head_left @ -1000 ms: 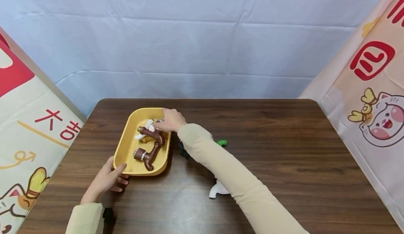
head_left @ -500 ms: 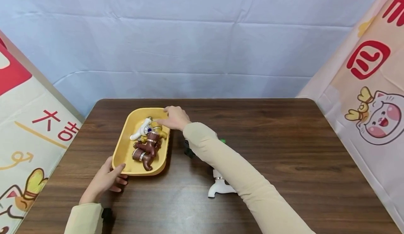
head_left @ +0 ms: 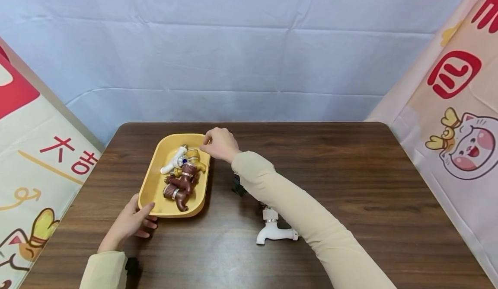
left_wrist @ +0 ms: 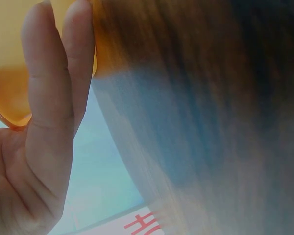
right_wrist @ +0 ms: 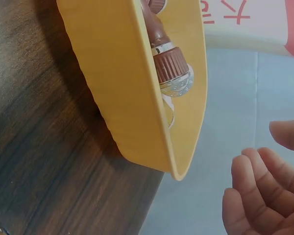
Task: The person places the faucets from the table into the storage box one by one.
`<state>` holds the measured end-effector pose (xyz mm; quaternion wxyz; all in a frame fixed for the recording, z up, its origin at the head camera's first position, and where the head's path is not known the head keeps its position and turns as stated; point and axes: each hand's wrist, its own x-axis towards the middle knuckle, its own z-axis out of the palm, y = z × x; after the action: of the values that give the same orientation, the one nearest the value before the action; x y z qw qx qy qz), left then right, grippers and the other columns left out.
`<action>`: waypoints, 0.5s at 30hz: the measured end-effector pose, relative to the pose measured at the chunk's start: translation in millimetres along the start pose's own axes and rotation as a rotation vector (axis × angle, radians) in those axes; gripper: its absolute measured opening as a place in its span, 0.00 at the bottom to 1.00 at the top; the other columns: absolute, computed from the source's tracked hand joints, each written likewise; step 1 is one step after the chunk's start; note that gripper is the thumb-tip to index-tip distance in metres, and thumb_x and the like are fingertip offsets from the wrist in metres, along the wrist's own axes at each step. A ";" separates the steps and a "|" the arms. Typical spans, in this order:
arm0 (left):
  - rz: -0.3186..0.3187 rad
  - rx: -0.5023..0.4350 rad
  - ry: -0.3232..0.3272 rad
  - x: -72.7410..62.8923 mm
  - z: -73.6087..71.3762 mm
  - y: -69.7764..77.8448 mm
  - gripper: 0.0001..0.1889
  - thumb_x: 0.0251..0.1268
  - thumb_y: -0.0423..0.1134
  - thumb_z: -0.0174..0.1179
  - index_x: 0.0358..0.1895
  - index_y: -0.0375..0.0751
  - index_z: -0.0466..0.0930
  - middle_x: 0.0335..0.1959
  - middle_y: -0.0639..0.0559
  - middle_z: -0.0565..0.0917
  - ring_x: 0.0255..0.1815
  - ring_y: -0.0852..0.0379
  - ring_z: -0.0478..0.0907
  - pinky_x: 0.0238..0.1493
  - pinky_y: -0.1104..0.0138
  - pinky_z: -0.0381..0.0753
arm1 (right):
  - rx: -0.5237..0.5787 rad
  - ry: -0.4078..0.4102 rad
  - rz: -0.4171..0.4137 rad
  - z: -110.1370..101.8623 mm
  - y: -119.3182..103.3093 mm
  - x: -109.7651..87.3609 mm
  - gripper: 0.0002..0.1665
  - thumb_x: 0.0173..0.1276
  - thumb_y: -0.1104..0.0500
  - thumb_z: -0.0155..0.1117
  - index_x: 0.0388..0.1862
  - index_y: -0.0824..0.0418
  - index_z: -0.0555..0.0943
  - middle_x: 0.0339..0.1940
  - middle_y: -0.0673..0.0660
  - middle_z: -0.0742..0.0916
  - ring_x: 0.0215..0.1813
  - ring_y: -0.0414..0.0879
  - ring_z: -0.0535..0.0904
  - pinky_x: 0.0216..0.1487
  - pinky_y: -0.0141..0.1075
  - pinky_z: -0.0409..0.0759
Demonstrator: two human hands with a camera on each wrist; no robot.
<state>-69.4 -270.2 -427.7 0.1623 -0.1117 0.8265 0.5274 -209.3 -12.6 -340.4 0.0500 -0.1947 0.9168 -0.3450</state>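
Observation:
A yellow plastic tray (head_left: pixel 156 185) stands on the left of the table and holds several water taps. Two brown taps (head_left: pixel 186 178) lie towards its near side, a white tap (head_left: pixel 175 159) and a yellow tap (head_left: pixel 196 159) farther back. My left hand (head_left: pixel 130 222) grips the tray's near left corner, thumb over the rim and fingers outside against the wall. Above the far right rim, my right hand (head_left: pixel 222 144) holds nothing. In the right wrist view its fingers (right_wrist: pixel 250 188) are loosely bent, apart from the thumb and the tray wall.
Another white tap (head_left: pixel 276 233) lies on the wooden table (head_left: pixel 350 185), partly behind the right forearm. A small dark object (head_left: pixel 238 186) shows near the right sleeve. A pale cloth backdrop (head_left: pixel 249 64) hangs behind the table, with printed panels at both sides.
My right hand has drawn back from inside the tray, up and to the right. The upper brown tap has shifted and lies beside the other. My left hand stays at its corner.

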 end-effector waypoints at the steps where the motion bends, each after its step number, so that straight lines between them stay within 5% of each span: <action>1: -0.001 -0.001 0.000 -0.1 0.0 0.0 0.28 0.71 0.45 0.44 0.65 0.36 0.43 0.29 0.41 0.78 0.27 0.48 0.80 0.22 0.57 0.79 | -0.001 -0.003 -0.004 -1.1 -0.1 -1.3 0.08 0.61 0.53 0.62 0.33 0.56 0.83 0.35 0.50 0.83 0.29 0.42 0.75 0.26 0.31 0.72; 15: -0.001 -0.001 0.000 -0.3 0.1 0.7 0.28 0.71 0.45 0.44 0.65 0.36 0.43 0.29 0.41 0.78 0.27 0.48 0.80 0.22 0.56 0.79 | 0.019 -0.050 -0.075 -15.1 3.8 -13.9 0.11 0.61 0.53 0.63 0.38 0.58 0.83 0.30 0.50 0.83 0.28 0.41 0.75 0.28 0.31 0.73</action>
<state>-69.3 -269.8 -427.1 0.1624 -0.1123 0.8261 0.5278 -201.3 4.7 -332.1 0.0619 -0.2368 0.9041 -0.3502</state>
